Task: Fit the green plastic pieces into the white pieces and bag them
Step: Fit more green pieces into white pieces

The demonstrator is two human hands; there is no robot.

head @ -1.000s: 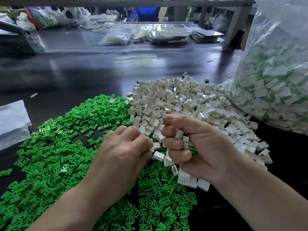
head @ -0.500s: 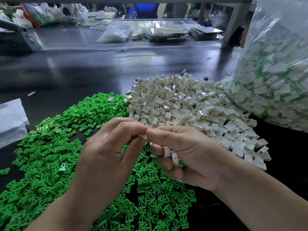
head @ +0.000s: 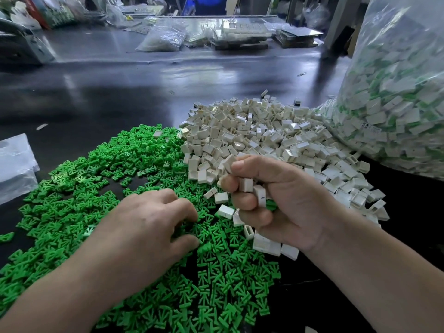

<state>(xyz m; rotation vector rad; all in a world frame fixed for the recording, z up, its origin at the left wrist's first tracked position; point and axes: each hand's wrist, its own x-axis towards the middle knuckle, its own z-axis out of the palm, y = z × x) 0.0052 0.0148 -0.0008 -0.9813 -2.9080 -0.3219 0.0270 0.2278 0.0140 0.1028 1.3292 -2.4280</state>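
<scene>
A wide heap of green plastic pieces [head: 79, 193] covers the dark table at the left and front. A heap of white pieces [head: 259, 135] lies behind it to the right. My right hand [head: 283, 200] hovers above the border of the two heaps, its fingers curled round several white pieces [head: 252, 188], one pinched under the thumb. My left hand [head: 149, 227] lies palm down on the green pieces, its curled fingertips touching them; whether it holds one is hidden. A large clear bag [head: 394, 111] of assembled white-and-green pieces stands at the right.
A folded clear plastic bag [head: 14, 164] lies at the left edge. Bare dark table [head: 120, 92] stretches behind the heaps. At the far side lie a filled clear bag [head: 163, 42], flat trays [head: 242, 37] and other clutter.
My hands were joined above the heaps; the left hand has since dropped away onto the green pieces. The right hand stays raised with its white pieces.
</scene>
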